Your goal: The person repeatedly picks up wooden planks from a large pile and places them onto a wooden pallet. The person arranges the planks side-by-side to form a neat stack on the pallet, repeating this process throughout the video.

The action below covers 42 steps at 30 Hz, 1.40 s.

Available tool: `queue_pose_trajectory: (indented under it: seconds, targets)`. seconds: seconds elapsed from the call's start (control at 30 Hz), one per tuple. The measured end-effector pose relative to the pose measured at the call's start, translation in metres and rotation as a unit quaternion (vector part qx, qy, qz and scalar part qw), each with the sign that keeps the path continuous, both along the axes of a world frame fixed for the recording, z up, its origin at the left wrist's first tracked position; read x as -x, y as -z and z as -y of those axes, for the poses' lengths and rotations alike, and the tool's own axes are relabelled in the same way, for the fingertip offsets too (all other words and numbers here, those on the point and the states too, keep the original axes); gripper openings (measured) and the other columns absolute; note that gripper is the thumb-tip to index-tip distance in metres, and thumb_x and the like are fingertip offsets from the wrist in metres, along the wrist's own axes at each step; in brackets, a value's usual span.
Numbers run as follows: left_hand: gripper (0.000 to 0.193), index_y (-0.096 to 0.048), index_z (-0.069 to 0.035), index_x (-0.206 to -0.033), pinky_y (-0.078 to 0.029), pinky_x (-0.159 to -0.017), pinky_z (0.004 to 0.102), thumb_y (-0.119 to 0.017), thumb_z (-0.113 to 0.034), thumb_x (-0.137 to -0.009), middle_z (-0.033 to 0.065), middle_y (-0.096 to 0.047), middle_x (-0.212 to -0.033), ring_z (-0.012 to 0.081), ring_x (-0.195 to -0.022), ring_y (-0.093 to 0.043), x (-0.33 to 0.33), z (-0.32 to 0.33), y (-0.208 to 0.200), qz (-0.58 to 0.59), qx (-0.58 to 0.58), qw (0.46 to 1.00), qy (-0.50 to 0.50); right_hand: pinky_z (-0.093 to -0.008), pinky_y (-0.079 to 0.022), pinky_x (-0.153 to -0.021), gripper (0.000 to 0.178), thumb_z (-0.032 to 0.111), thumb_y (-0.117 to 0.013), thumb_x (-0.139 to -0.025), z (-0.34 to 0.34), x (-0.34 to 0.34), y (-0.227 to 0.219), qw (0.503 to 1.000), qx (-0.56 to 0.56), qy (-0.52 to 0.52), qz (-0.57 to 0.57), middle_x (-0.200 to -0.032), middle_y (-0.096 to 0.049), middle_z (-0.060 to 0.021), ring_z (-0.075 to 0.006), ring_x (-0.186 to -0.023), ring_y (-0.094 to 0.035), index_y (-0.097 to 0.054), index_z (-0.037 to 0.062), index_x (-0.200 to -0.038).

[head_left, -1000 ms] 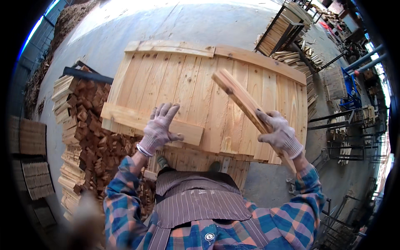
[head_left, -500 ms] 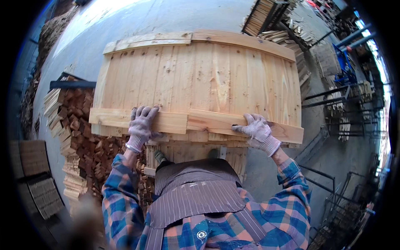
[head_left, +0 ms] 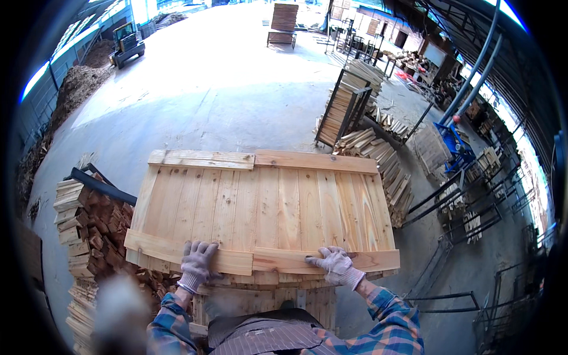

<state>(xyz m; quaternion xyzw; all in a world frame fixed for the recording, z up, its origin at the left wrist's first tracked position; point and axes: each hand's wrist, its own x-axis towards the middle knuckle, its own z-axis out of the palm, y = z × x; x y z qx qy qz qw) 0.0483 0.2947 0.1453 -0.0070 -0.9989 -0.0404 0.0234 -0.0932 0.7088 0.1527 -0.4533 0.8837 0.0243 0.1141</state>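
A rectangular panel of pale, knotty planks [head_left: 266, 204] lies flat in front of me on a stack of wood. Crosswise slats run along its far and near edges, two end to end on each. My left hand [head_left: 199, 260], in a light knit glove, grips the near-left slat [head_left: 157, 244], fingers bent over its top. On the near-right slat [head_left: 378, 260] my gloved right hand [head_left: 337, 264] has its thumb stretched left along the wood and its fingers over the slat. The undersides of both grips are hidden.
A heap of reddish wood blocks [head_left: 106, 225] edged by stacked pale pieces is at left, beside a dark metal bar [head_left: 100, 186]. Right of the panel lie piled slats [head_left: 378, 163] and a metal rack of wood [head_left: 343, 106]. A small loader [head_left: 126, 44] stands far left.
The view has tilted up, so the panel and hands sit lower and more of the yard shows. Both hands keep about the same places on the near slats.
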Motion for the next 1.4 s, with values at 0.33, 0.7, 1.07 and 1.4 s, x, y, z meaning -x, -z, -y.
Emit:
queue_pose_trajectory:
  seconds: [0.33, 0.7, 1.07, 1.4]
  targets:
    - [0.099, -0.05, -0.021, -0.133, -0.028, -0.105, 0.0437, -0.069, -0.075, -0.053, 0.0041, -0.055, -0.123, 0.0215, -0.119, -0.044, -0.01, 0.008, -0.004, 0.035, -0.007, 0.999, -0.011, -0.0439, -0.038, -0.101, 0.066, 0.033, -0.075, -0.075, 0.046, -0.007, -0.05, 0.999, -0.02, 0.0, 0.041, -0.129, -0.051, -0.0179, -0.0357, -0.119, -0.05, -0.051, 0.027, -0.137]
    - [0.069, -0.053, -0.01, -0.132, -0.036, -0.107, 0.0434, -0.075, -0.044, -0.076, 0.0109, -0.055, -0.13, 0.0339, -0.126, -0.046, -0.058, 0.056, 0.015, -0.246, -0.405, 0.878, -0.063, -0.0435, -0.046, -0.095, 0.058, 0.028, -0.064, -0.085, 0.28, -0.15, -0.039, 0.962, 0.027, -0.219, 0.162, -0.127, -0.057, -0.0117, -0.032, -0.114, -0.056, -0.046, 0.0191, -0.139]
    - [0.058, -0.051, 0.006, -0.131, -0.049, -0.093, 0.0371, -0.069, -0.027, -0.087, 0.0224, -0.06, -0.122, 0.0308, -0.108, -0.061, -0.382, 0.228, 0.137, -0.357, -0.411, 0.615, -0.571, -0.0441, -0.047, -0.095, 0.064, 0.03, -0.065, -0.083, 0.461, -0.264, 0.025, 0.899, -0.087, -0.341, 0.259, -0.124, -0.056, -0.0141, -0.0344, -0.115, -0.055, -0.041, 0.0201, -0.141]
    - [0.077, -0.036, 0.0, -0.145, -0.049, -0.093, 0.0338, -0.076, -0.017, -0.081, 0.0247, -0.054, -0.133, 0.0261, -0.112, -0.061, -0.47, 0.054, 0.168, -0.371, -0.464, 0.293, -0.749, -0.037, -0.043, -0.101, 0.072, 0.024, -0.071, -0.082, 0.506, -0.31, 0.122, 0.819, -0.154, -0.228, 0.503, -0.139, -0.052, -0.0159, -0.0284, -0.126, -0.052, -0.04, 0.0135, -0.146]
